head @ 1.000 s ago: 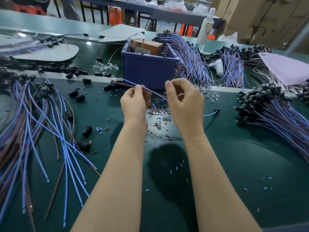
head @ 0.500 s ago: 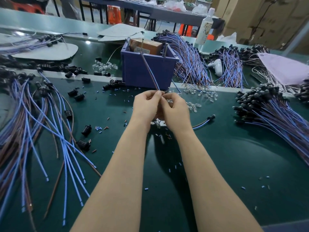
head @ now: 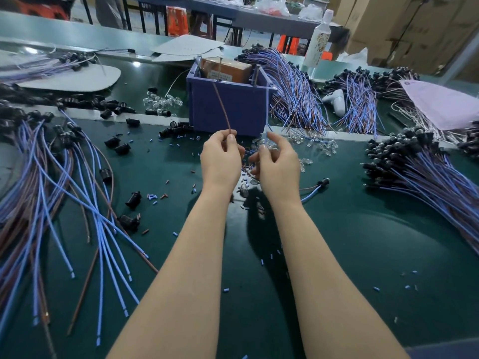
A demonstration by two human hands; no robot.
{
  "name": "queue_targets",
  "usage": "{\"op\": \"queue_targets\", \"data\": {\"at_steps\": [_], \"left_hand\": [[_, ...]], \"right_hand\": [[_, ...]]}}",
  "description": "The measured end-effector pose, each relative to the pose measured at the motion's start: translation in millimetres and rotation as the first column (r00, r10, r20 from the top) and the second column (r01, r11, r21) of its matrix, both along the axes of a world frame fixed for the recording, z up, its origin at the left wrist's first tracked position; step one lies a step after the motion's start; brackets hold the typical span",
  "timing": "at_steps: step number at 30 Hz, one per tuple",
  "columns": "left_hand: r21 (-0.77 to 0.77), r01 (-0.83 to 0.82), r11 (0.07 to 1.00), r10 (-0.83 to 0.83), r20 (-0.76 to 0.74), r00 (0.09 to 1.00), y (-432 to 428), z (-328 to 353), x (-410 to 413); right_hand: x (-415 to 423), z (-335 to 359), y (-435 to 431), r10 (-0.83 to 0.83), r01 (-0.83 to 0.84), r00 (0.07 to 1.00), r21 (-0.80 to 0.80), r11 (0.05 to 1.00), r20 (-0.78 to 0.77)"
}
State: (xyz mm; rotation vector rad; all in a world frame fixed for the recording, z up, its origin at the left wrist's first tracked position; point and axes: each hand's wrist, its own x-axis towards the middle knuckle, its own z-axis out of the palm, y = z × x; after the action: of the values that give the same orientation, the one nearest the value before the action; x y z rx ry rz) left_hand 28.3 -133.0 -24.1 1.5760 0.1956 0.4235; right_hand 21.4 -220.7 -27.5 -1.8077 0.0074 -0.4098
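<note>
In the middle of the frame, just in front of a blue box (head: 241, 110), two thin wires are held upright and apart from each other. The brown wire (head: 222, 107) is slim and slightly bowed. It rises from the fingertips up across the front wall of the box, and its upper end is seen near the box's rim. The blue wire (head: 266, 110) is pale and blurred, so only a faint upright streak can be made out against the box's right corner. Its lower end is lost between the fingers.

The brown wire is pinched between thumb and forefinger of the left hand (head: 221, 160), whose other fingers are curled in toward the palm. The blue wire appears to be pinched in the same way by the right hand (head: 279, 168), thumb and forefinger raised, the remaining fingers loosely bent beneath. Both hands are shown from the back, side by side but not touching, with the forearms stretched forward from the bottom of the frame above the green worktop (head: 363, 255).

Right of the right wrist, a black socket (head: 323, 181) with a brown and a blue lead is seen lying on the worktop. Clear bulbs (head: 322, 145) are scattered just beyond the hands, with small cut scraps beneath them. Loose wires (head: 49, 187) are spread across the left of the frame, and a bundle of socketed wires (head: 427, 177) is laid at the right.
</note>
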Motion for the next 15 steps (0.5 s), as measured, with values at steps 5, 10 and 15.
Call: {"op": "queue_targets", "data": {"at_steps": [5,10,15], "left_hand": [[0.068,0.055,0.996,-0.053,-0.021,0.998,1.3,-2.4,2.5],[0.049,0.039,0.998,-0.039,-0.011,0.999,3.7,-5.1,6.4],[0.025,0.025,0.999,-0.025,-0.011,1.000,3.9,-7.9,10.1]], "right_hand": [[-0.3,-0.6,0.8,0.020,-0.021,1.000,-0.106,0.994,-0.006],[1.0,-0.5,1.4,-0.027,0.027,1.000,-0.053,0.998,-0.009],[4.3,-0.8,4.7,-0.019,0.018,1.000,-0.082,0.997,-0.009]]}}
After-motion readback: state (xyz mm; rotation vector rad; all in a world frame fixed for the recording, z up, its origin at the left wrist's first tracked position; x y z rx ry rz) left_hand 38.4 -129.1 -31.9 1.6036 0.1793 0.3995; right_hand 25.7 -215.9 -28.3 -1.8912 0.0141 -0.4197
